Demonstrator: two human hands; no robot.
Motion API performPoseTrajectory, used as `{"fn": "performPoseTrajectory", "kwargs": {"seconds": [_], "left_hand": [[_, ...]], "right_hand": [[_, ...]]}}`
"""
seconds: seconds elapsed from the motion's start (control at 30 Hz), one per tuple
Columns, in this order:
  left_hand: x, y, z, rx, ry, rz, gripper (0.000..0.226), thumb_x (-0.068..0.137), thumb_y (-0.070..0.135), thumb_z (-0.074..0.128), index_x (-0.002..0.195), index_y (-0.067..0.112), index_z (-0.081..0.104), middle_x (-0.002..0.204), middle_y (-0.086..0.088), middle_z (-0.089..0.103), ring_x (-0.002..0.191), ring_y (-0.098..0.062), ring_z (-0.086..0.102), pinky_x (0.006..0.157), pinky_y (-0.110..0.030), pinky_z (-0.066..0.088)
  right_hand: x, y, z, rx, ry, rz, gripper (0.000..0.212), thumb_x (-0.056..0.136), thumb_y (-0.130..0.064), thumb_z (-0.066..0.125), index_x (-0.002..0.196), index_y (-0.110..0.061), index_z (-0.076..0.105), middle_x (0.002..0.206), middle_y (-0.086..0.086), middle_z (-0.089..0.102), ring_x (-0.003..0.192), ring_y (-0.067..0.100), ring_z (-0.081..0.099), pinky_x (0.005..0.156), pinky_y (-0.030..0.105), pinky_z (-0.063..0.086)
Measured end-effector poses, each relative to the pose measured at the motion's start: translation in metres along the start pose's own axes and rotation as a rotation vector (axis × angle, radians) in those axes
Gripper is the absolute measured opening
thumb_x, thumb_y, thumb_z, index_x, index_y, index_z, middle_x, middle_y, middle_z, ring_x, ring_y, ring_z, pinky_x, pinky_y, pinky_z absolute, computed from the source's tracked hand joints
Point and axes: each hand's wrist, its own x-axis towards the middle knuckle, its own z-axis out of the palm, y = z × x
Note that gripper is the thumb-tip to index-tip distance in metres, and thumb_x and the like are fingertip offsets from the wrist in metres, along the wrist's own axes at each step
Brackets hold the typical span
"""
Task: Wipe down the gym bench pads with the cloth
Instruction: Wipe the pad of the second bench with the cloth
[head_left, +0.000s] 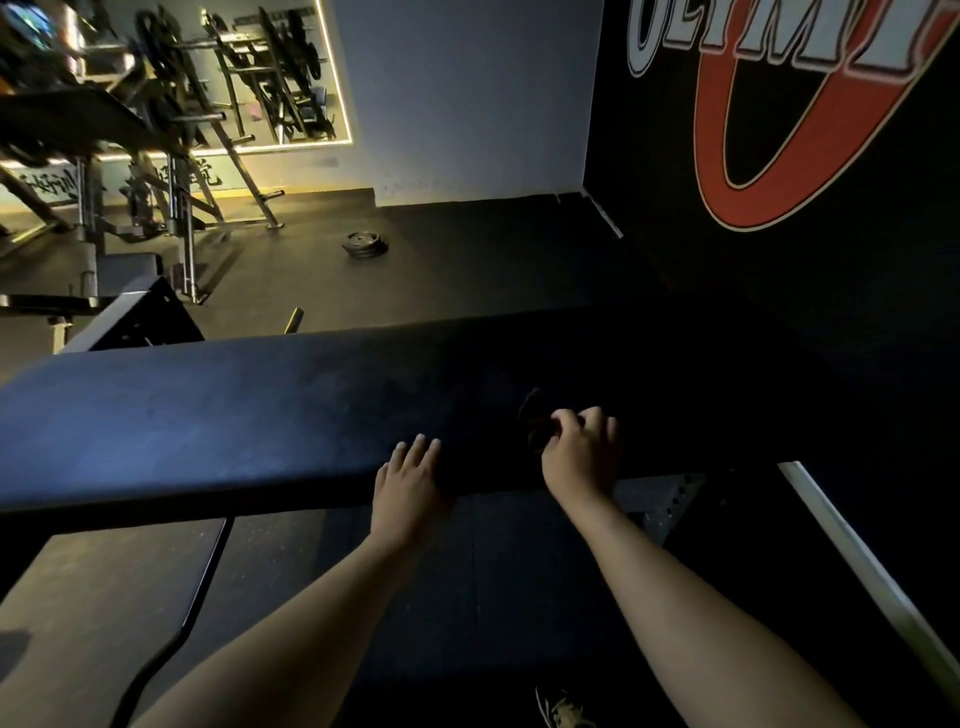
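A long dark bench pad (218, 415) runs across the view, lit at its left end and falling into deep shadow toward the right. The right hand (582, 457) sits on the pad in that shadowed stretch, its fingers (597, 421) curled together and clamped on a dark, bunched cloth (535, 415), which lies on the pad's top surface just ahead and to the left of the knuckles; the cloth is hard to separate from the black upholstery, so its full outline cannot be told. The left hand (408, 483) lies flat on the near edge of the pad, fingers extended and slightly apart, holding nothing, and it looks placed there to brace the body and steady the pad while the other hand works. Bunching the cloth under a closed grip probably lets the person press down through it and drag it along the surface. The hands are near each other but not touching. Since the cloth sits partway along, the wipe seems to be under way; how much is already clean cannot be read in this light. Beyond the pad, weight plates (364, 244) lie on the floor (467, 249), and racks (171, 156) stand by the mirror (291, 67).
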Motion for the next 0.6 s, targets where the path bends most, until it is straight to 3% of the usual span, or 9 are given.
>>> {"fn": "performPoseTrajectory", "kwargs": {"seconds": [0.1,0.23,0.4,0.5,0.6], "left_hand": [[-0.001,-0.002,-0.002,-0.011,0.009,0.013,0.075,0.097,0.039,0.056,0.160,0.024,0.018,0.168,-0.001,0.013,0.155,-0.026,0.010,0.123,-0.040,0.019],[-0.001,-0.008,0.001,-0.009,0.031,0.028,0.068,0.100,0.045,0.051,0.159,0.028,0.023,0.167,0.002,0.019,0.154,-0.023,0.014,0.123,-0.040,0.021],[0.002,-0.007,-0.006,-0.023,0.070,0.006,0.060,0.096,0.048,0.055,0.152,0.034,0.037,0.159,0.007,0.036,0.147,-0.019,0.030,0.117,-0.041,0.032],[0.006,-0.001,-0.015,-0.067,0.090,-0.032,0.048,0.098,0.043,0.052,0.145,0.036,0.044,0.150,0.009,0.044,0.140,-0.020,0.036,0.112,-0.039,0.035],[0.010,0.008,-0.020,-0.099,0.092,-0.110,0.043,0.100,0.044,0.047,0.142,0.035,0.045,0.141,0.006,0.048,0.134,-0.023,0.039,0.105,-0.040,0.036]], "right_hand": [[-0.011,-0.026,0.005,0.065,-0.076,-0.055,0.033,0.091,-0.021,0.054,0.124,-0.022,0.062,0.125,0.005,0.051,0.115,0.028,0.043,0.097,0.040,0.040],[-0.036,-0.072,0.022,0.121,-0.229,-0.311,0.035,0.093,-0.023,0.055,0.127,-0.021,0.059,0.127,0.007,0.049,0.116,0.028,0.044,0.095,0.039,0.042],[-0.020,-0.060,0.025,0.079,-0.274,-0.523,0.034,0.091,-0.022,0.056,0.125,-0.023,0.060,0.121,0.007,0.050,0.110,0.029,0.047,0.088,0.040,0.044],[0.013,-0.042,0.026,0.061,-0.200,-0.436,0.030,0.089,-0.016,0.056,0.116,-0.024,0.063,0.113,0.005,0.050,0.104,0.028,0.048,0.085,0.038,0.044],[0.049,-0.036,0.024,0.035,-0.240,-0.295,0.035,0.089,-0.011,0.052,0.119,-0.026,0.061,0.121,0.003,0.045,0.111,0.026,0.043,0.089,0.034,0.042]]}}
